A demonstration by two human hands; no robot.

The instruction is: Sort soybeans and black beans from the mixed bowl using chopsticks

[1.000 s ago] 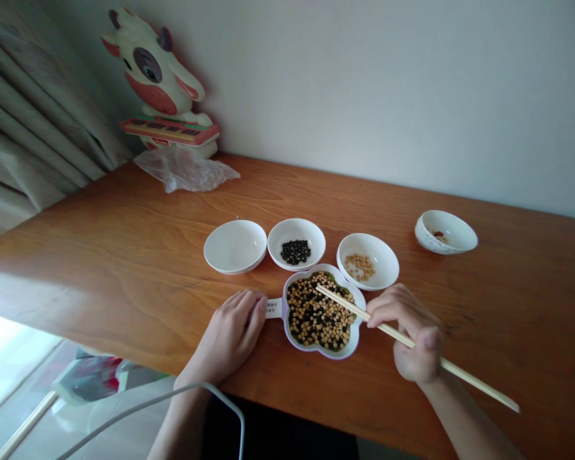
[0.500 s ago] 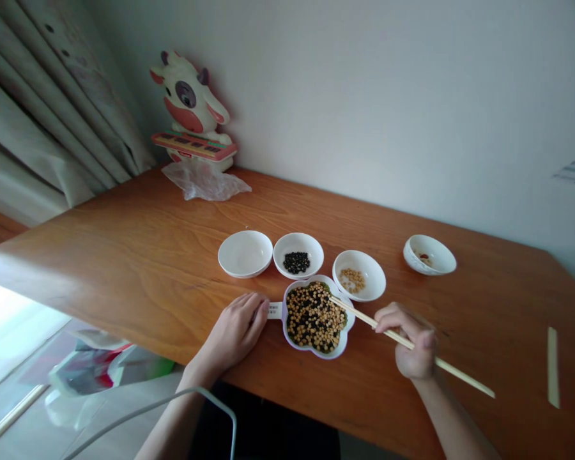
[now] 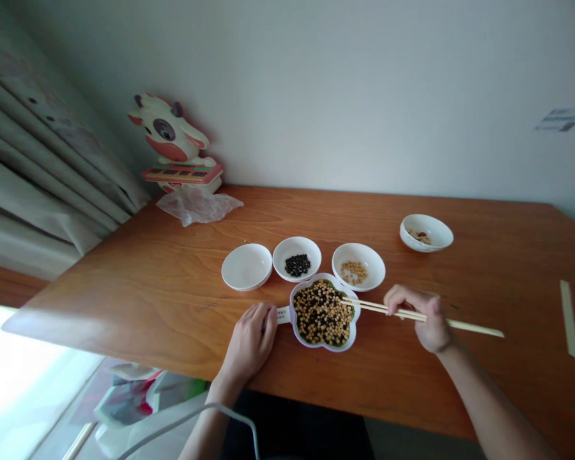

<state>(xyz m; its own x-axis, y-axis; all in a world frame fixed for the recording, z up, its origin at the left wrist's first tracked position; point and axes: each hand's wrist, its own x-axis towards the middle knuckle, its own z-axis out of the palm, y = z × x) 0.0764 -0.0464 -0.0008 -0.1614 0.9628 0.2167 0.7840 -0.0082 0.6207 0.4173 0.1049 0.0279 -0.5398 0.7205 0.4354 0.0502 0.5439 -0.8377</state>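
A pair of chopsticks (image 3: 412, 314) is gripped in the closed right hand (image 3: 419, 314), the tips held over the right edge of the flower-shaped dish (image 3: 324, 313) of mixed beans. The dish's small handle (image 3: 282, 314) is touched by the loosely curled left hand (image 3: 250, 338), which grips nothing, on the wooden table (image 3: 172, 281).

Before us, on a wooden table (image 3: 172, 281) against a pale wall (image 3: 345, 89), a cartoon cow toy keyboard (image 3: 177, 150) stands at the far left corner with a crumpled clear plastic bag (image 3: 197, 204) at its foot. We see curtains (image 3: 38, 166) at left, and a patterned bowl (image 3: 426, 232) well apart to the right, near a flat wooden strip (image 3: 570, 310).
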